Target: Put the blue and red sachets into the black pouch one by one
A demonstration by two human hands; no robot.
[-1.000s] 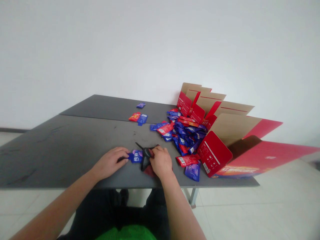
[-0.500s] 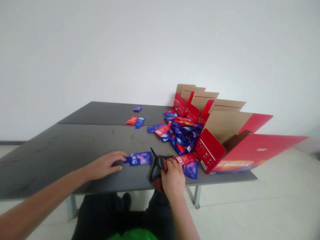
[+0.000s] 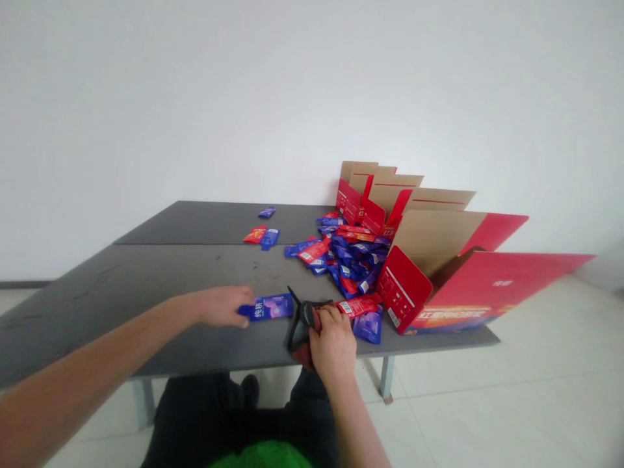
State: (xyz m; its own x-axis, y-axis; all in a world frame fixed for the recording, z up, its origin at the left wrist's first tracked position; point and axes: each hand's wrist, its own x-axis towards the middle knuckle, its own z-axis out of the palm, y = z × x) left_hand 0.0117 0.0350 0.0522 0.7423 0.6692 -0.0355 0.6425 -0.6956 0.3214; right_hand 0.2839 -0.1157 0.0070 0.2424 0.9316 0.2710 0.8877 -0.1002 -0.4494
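Observation:
My left hand (image 3: 227, 307) is closed on the narrow neck of a blue pouch (image 3: 273, 307) with purple fruit printed on it, which lies on the table top. My right hand (image 3: 335, 341), fingers wrapped, holds a black and dark red tool (image 3: 303, 318) with thin black prongs pointing outward; its exact kind is unclear and the palm hides part of it. The prongs stand at the pouch's right end. Just right of that hand lie a red pouch (image 3: 359, 305) and a purple pouch (image 3: 369, 325).
A heap of blue and red pouches (image 3: 353, 260) lies beside several open red cartons (image 3: 407, 289) along the right side. Farther back on the dark table (image 3: 160, 279) are an orange-red pouch (image 3: 254, 234), a blue pouch (image 3: 270, 238) and another blue one (image 3: 266, 212). A white wall stands behind.
My left hand has moved slightly right and closed its fingers on the pouch's neck. My right hand still holds the tool in nearly the same place. The view has shifted slightly.

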